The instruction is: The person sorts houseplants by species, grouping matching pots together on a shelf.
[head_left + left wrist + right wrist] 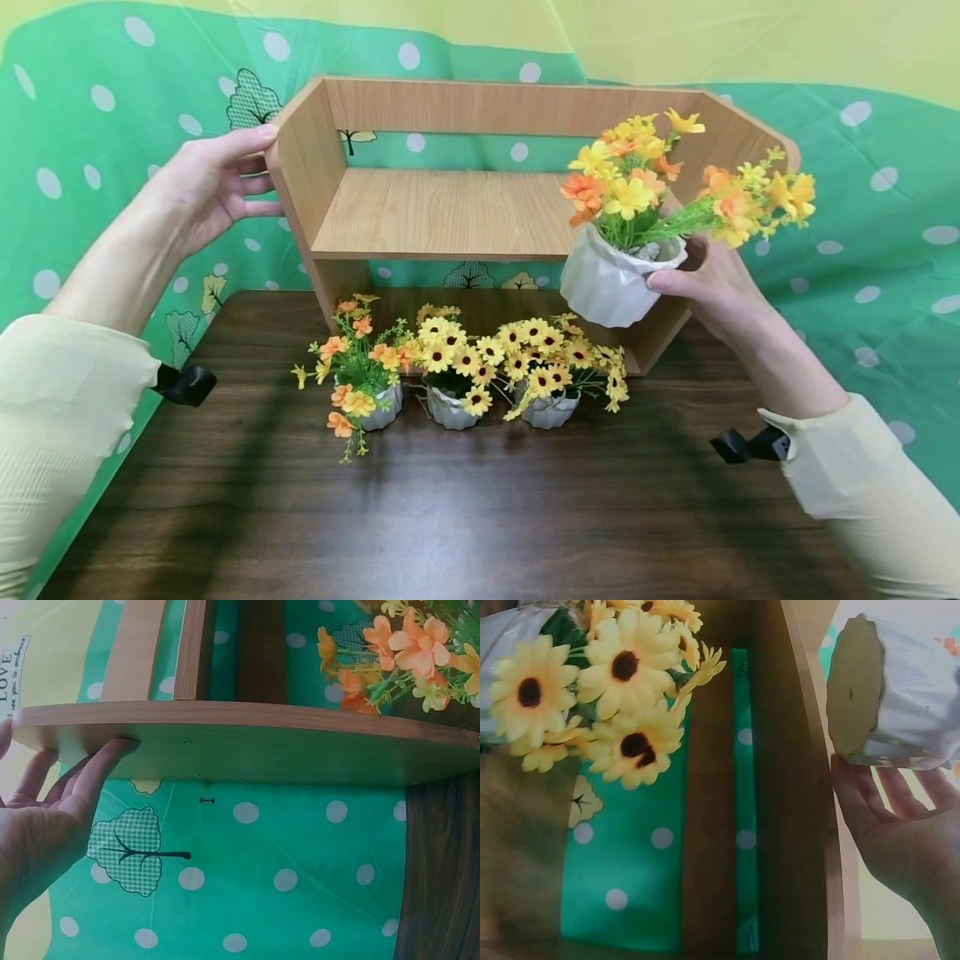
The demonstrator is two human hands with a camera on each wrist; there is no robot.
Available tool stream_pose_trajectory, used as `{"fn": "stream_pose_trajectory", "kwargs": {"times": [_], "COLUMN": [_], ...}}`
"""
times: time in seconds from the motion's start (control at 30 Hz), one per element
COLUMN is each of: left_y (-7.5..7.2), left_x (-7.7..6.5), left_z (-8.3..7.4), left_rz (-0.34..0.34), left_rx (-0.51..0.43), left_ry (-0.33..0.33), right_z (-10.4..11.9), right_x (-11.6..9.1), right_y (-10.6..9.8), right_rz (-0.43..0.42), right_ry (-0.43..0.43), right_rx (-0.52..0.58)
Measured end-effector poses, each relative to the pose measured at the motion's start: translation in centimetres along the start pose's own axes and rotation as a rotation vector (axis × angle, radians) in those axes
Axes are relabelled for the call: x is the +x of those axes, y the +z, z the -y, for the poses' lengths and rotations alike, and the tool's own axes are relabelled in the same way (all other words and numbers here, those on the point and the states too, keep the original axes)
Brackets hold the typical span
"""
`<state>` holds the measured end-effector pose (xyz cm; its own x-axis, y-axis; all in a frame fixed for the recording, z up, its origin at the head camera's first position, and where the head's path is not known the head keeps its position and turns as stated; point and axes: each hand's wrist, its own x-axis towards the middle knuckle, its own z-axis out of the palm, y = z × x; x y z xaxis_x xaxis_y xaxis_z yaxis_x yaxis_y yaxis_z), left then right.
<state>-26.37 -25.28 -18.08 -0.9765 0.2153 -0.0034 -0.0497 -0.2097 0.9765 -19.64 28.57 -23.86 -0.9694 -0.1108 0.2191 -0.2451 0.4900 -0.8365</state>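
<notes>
My right hand (716, 279) grips a white ribbed flower pot (611, 279) by its side, thumb near the rim. Yellow and orange artificial flowers (630, 179) spill from it. The pot is held up in front of the right part of a wooden shelf (450, 212); its flat base faces the camera in the right wrist view, where the pot (915, 694) sits above the fingers. At the shelf's left side panel (262, 746), my left hand (213, 187) touches the front edge with the thumb and the outer face with fairly straight fingers.
On the dark wooden table (450, 508), in front of the lower shelf level, stand a pot of orange flowers (382, 407) and two pots of yellow daisies, one in the middle (453, 410) and one at right (551, 410). A green dotted cloth (862, 250) hangs behind.
</notes>
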Motion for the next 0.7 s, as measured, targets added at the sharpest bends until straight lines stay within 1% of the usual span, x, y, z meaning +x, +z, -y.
{"fn": "stream_pose_trajectory", "kwargs": {"times": [0.1, 0.13, 0.2, 0.23, 0.43, 0.57, 0.63, 0.7], "left_y": [0.2, 0.2, 0.2, 0.2, 0.1, 0.1, 0.1, 0.1], "left_x": [0.1, 0.1, 0.1, 0.2, 0.2, 0.2, 0.2, 0.2], "left_z": [0.0, 0.0, 0.0, 0.1, 0.1, 0.1, 0.1, 0.2], "left_rz": [-0.001, 0.0, 0.003, 0.003, 0.008, 0.012, 0.014, 0.014], "left_rx": [0.015, 0.02, 0.027, 0.026, 0.032, 0.042, 0.048, 0.053], "left_ry": [-0.003, -0.004, -0.004, -0.003, 0.0, 0.0, 0.003, 0.005], "right_z": [0.4, 0.6, 1.0, 1.1, 2.4, 3.1, 3.4, 3.7], "right_x": [0.8, 1.0, 1.5, 1.8, 3.6, 4.7, 5.2, 5.8], "right_y": [0.9, 1.1, 1.6, 1.8, 3.3, 4.1, 4.5, 4.9], "right_rz": [0.05, 0.059, 0.069, 0.078, 0.086, 0.113, 0.118, 0.11], "right_ry": [-0.05, -0.061, -0.083, -0.092, -0.155, -0.163, -0.17, -0.184], "right_rx": [0.251, 0.296, 0.337, 0.376, 0.42, 0.482, 0.482, 0.458]}}
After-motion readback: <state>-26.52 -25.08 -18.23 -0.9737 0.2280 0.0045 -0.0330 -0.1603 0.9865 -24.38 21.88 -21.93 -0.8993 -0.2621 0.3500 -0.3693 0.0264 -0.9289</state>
